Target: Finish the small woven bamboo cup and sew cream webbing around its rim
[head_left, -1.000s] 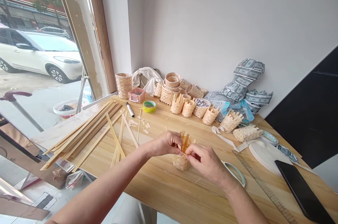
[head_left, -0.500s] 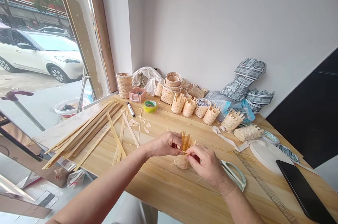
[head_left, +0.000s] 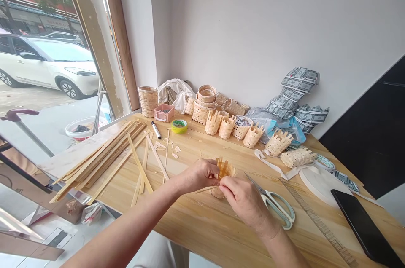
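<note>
Bamboo is in both grips. The left grip [head_left: 198, 175] is curled closed against the left side of a small bamboo basket [head_left: 225, 170], whose bare upright strips stand above a woven lower part that the hands partly hide. The right grip [head_left: 243, 205] is nearly closed, its fingertips [head_left: 222, 183] pinching a thin bamboo strip [head_left: 205, 190] at the basket's side; the strip runs out to the left, just below the left hand.

The basket sits toward the front middle of the wooden worktop [head_left: 196, 234]. Just right of the right hand lie scissors [head_left: 278, 211] with pale green handles, their blades pointing toward the basket. Farther right are a clear ruler [head_left: 319, 228], a black phone [head_left: 365, 230] near the right corner, and a round white board [head_left: 321, 183].

To the left, a stack of long bamboo strips [head_left: 98, 160] lies along the window edge, with loose strips [head_left: 141, 167] beside it and small offcuts [head_left: 164, 146] beyond. Along the back edge stand a tall woven basket [head_left: 148, 101], a pink plastic box [head_left: 163, 112], a black marker [head_left: 155, 129], a roll of green tape [head_left: 179, 126], a row of small woven baskets [head_left: 218, 124], and banknote-printed paper [head_left: 292, 93].
</note>
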`<state>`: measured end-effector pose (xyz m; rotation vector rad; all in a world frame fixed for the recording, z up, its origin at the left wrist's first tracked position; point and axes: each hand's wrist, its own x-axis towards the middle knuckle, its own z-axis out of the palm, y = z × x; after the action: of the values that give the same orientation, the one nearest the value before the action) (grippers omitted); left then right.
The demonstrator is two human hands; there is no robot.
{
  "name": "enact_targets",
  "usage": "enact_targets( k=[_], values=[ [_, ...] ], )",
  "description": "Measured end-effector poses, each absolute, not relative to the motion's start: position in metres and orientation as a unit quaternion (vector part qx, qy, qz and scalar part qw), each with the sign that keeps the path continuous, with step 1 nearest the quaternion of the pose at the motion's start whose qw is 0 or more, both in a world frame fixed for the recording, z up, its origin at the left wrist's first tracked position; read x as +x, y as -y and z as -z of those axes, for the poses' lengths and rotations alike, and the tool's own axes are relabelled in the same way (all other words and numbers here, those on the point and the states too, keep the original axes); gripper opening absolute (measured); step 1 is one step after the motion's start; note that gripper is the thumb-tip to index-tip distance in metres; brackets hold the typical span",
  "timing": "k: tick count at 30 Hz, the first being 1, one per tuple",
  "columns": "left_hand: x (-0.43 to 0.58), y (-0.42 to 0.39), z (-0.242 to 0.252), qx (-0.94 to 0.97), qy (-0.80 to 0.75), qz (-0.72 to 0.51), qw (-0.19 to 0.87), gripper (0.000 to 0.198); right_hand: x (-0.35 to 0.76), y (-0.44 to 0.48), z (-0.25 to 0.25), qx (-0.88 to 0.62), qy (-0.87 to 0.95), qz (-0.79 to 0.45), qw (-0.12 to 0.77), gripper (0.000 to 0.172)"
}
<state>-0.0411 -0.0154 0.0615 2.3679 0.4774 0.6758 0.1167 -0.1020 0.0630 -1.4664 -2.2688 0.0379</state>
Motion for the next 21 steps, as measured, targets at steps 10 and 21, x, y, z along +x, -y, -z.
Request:
enact_targets(
  k=[10,21],
  values=[
    [-0.052,0.014,-0.071,0.921,-0.116,-0.209,0.307,0.016,0.12,0.102,-0.051,-0.58,0.768,-0.03,0.27,0.012],
    [-0.061,0.019,-0.061,0.926,-0.074,-0.199,0.312,0.068,0.126,0.103,-0.051,-0.601,0.733,-0.078,0.309,0.008]
  ],
)
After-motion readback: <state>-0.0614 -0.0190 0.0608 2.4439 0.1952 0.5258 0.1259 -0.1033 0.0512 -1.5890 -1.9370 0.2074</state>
